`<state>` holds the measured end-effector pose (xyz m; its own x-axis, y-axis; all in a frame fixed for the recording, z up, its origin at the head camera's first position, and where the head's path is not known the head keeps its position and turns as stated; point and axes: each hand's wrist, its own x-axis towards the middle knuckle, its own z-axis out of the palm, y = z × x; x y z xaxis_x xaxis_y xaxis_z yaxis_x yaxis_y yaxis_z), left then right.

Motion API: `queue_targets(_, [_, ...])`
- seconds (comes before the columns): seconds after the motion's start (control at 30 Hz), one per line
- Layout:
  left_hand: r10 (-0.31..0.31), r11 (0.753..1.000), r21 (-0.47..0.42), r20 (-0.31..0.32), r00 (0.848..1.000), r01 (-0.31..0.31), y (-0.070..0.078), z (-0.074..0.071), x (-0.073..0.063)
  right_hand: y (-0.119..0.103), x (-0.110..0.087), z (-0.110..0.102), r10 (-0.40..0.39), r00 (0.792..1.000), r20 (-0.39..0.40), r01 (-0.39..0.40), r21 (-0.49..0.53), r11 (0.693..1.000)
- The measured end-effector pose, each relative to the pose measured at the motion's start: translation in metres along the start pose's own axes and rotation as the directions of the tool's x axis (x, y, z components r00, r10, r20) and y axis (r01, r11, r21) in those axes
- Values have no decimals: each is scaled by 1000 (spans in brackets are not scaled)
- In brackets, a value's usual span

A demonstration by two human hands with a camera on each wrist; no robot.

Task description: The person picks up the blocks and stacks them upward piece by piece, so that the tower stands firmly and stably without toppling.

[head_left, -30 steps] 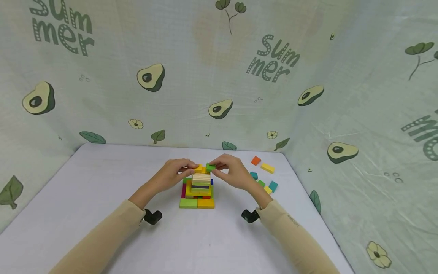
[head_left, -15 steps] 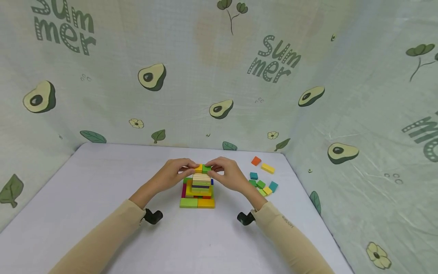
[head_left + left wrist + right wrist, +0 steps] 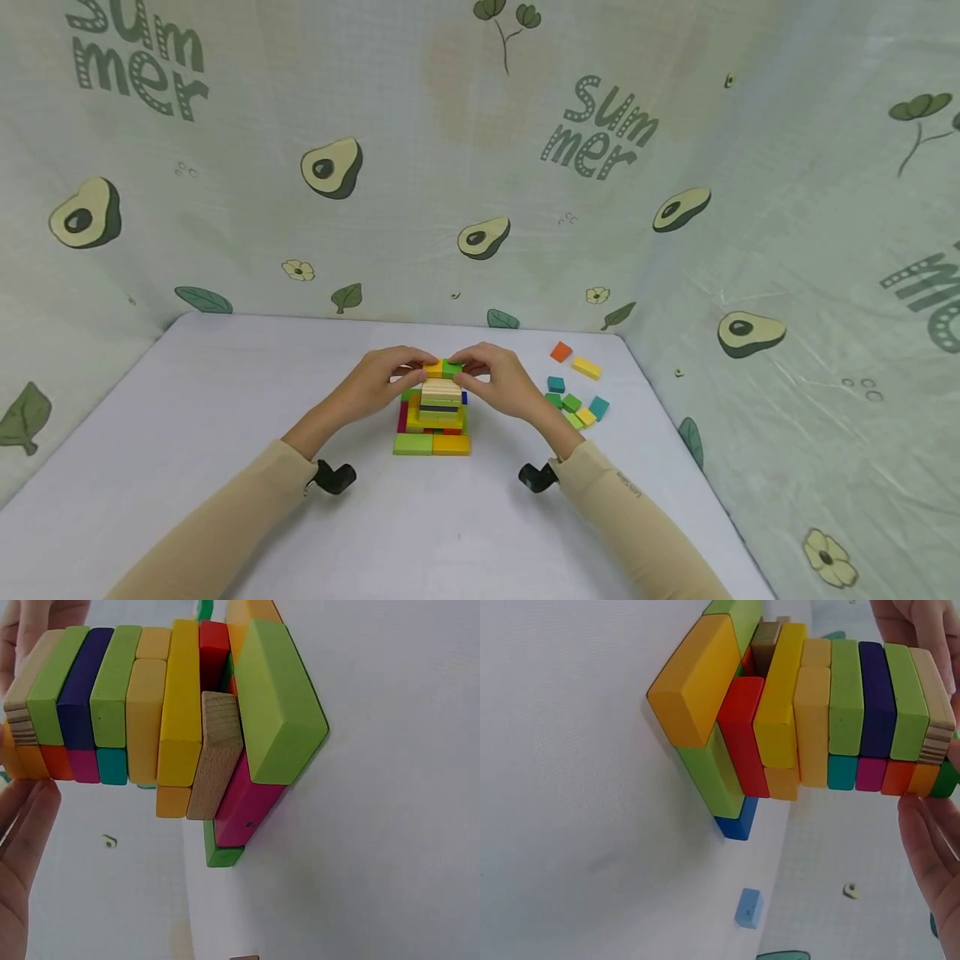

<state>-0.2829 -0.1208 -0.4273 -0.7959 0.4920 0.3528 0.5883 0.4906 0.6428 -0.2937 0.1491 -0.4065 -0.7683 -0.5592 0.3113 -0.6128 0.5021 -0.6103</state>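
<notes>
A layered tower of wooden blocks (image 3: 441, 400) stands on the table, its rows in several colours. On the tower's top rear row, a yellow-orange block (image 3: 432, 368) and a green block (image 3: 452, 369) lie side by side, seemingly touching. My left hand (image 3: 380, 377) pinches the yellow-orange block from the left. From the right, my right hand (image 3: 498, 382) pinches the green block. In the left wrist view, fingertips (image 3: 41, 802) touch the tower's upper end. The right wrist view shows the green block (image 3: 946, 780) at the top, with fingers (image 3: 922, 840) against it.
Loose blocks lie right of the tower: an orange-red one (image 3: 561, 352), a yellow one (image 3: 587, 367), a teal one (image 3: 556, 384), and several green, yellow and teal ones grouped nearer. A patterned cloth (image 3: 405, 250) hangs behind the table (image 3: 465, 533).
My right hand has moved left with the green block, bringing it from the tower's right edge to beside the yellow-orange block. The left hand has stayed in place.
</notes>
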Motion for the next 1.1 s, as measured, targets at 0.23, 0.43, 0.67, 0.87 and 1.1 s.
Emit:
queue_targets(0.23, [2,1000,10,23,1000,-2,2,2,-1,0,-1,-1,6,1000,0,-6,0,1000])
queue_targets(0.43, [15,1000,7,50,999,-15,0,3,-3,1,0,-1,-4,1000,-3,4,-1,1000])
queue_targets(0.67, [10,1000,17,45,999,-11,0,3,-5,2,0,-1,-11,1000,10,11,0,1000])
queue_targets(0.87, [16,1000,12,39,999,-17,0,3,-5,10,-3,-13,-8,1000,2,8,11,1000])
queue_targets(1.1, [2,1000,8,41,999,-2,-2,4,-4,55,1,-24,147,989,-2,-147,-91,985])
